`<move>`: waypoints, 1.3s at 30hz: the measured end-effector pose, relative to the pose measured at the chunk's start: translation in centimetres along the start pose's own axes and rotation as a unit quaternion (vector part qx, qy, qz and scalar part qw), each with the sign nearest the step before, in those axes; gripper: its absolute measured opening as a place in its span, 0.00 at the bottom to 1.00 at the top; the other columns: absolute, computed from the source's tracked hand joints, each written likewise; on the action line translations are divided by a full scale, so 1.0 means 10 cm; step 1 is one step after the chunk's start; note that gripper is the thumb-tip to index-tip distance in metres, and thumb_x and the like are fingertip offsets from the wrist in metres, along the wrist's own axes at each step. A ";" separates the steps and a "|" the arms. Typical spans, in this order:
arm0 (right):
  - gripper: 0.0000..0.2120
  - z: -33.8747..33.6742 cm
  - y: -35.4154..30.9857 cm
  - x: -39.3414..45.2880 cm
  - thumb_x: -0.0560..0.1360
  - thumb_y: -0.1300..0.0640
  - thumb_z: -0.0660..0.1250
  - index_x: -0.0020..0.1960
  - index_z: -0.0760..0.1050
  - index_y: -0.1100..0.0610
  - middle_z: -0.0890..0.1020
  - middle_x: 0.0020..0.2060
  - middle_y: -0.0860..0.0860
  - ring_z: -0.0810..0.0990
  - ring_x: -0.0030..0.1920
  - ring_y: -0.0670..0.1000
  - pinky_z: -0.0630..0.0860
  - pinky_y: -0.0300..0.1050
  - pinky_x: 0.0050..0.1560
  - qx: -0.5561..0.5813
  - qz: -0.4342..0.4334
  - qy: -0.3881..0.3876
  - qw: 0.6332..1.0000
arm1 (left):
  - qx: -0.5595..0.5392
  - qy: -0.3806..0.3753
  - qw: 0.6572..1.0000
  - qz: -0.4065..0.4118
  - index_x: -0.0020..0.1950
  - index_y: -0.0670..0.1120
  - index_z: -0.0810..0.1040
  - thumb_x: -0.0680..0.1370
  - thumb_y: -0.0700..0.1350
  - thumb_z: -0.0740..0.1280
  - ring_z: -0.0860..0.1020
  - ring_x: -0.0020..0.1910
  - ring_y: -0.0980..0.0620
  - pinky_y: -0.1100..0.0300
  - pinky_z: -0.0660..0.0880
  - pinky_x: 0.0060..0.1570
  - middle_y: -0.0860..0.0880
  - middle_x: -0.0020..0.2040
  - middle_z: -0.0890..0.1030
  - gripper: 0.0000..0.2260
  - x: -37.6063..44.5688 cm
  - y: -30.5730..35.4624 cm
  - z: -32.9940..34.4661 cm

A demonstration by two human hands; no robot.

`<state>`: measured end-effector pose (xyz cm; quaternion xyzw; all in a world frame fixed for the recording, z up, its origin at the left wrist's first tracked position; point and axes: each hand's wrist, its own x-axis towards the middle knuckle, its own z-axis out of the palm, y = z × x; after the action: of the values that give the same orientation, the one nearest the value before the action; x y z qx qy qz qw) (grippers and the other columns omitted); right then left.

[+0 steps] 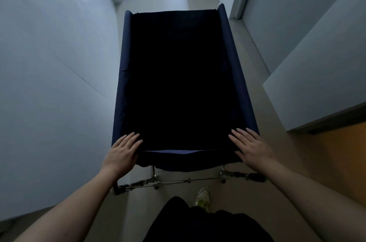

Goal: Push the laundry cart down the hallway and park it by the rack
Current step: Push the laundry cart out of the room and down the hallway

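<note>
Navy cloth is forming the cart (233, 47), which is standing lengthwise in the hallway with its long axis running straight away from the person toward the bright opening at the far end. The near short edge is lying directly in front of both hands. The left hand (120, 152) is resting flat on the near left corner, fingers spread and reaching over the rim, not curled around it; the right hand (251, 147) is lying the same way on the near right corner, fingers splayed and pointing forward. Neither hand is clamping on anything; both are pressing palm-down on the cloth. They are sitting about equally far along the edge, so a push should be going evenly down the axis. The cart's inside is too dark to tell whether it is holding anything. Below the near edge a metal frame (188, 180) with wheels is showing, and one shoe (203, 196) is stepping just behind it. The left wall (49, 63) is running near the cart's left side, while a wall corner on the right is jutting toward the far right end, so that side looks the tighter one. No rack is showing, so parking seems to be some way off.
</note>
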<state>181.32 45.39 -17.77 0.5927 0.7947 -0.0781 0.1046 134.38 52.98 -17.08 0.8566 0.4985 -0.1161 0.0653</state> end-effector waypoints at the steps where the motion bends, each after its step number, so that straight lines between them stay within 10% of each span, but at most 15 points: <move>1: 0.27 -0.03 0.05 0.11 0.75 0.45 0.54 0.70 0.71 0.57 0.75 0.68 0.55 0.73 0.69 0.55 0.52 0.50 0.74 -0.001 -0.001 -0.002 1.000 | -0.003 -0.001 1.000 -0.007 0.67 0.44 0.76 0.79 0.53 0.54 0.70 0.71 0.44 0.55 0.50 0.74 0.44 0.69 0.75 0.23 0.09 -0.03 -0.03; 39: 0.29 -1.54 2.11 5.28 0.76 0.44 0.52 0.70 0.71 0.57 0.77 0.66 0.54 0.75 0.67 0.55 0.60 0.53 0.73 -0.034 -0.020 -0.038 0.999 | -0.024 -0.011 0.999 -0.044 0.68 0.46 0.75 0.76 0.53 0.54 0.71 0.71 0.45 0.53 0.55 0.72 0.45 0.69 0.75 0.24 4.64 -2.23 -1.27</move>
<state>185.83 104.14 -16.59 0.5692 0.8043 -0.0756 0.1528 138.79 105.81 -16.95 0.8305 0.5379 -0.1166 0.0858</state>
